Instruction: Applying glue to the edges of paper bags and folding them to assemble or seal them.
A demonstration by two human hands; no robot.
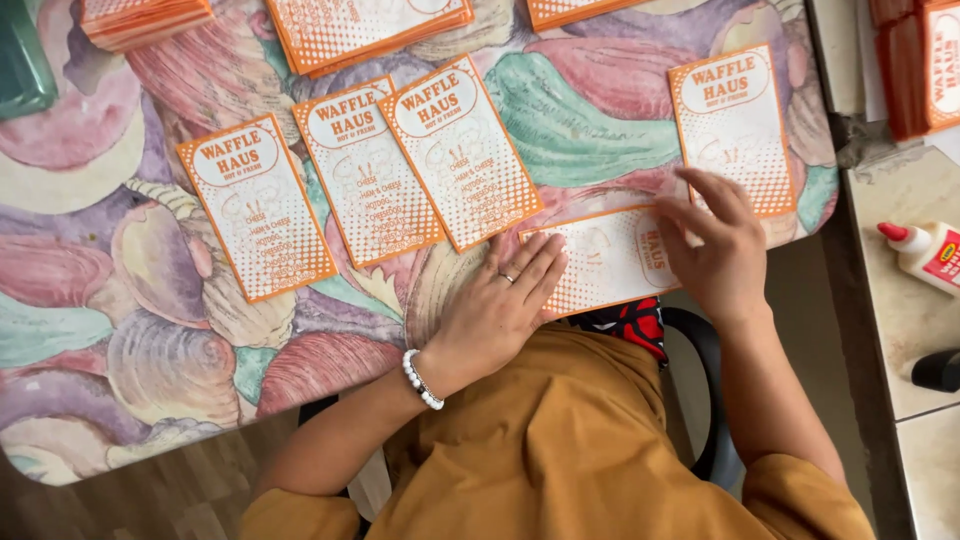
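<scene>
A sideways orange-and-white card point(605, 258) lies at the near edge of the table point(120, 300), between both hands. The left hand point(505, 305) rests flat on its left end, fingers spread, gripping nothing. The right hand point(715, 245) presses its right end with curled fingertips — no grasp. Three more cards point(365, 170) lie in a row just beyond the left hand; a glue bottle point(925, 255) stands well apart.

Both forearms reach forward, elbows bent. The left hand point(500, 305) lies flat, palm down, fingers together; the right hand point(715, 250) presses down beside it, fingers slightly spread.
</scene>
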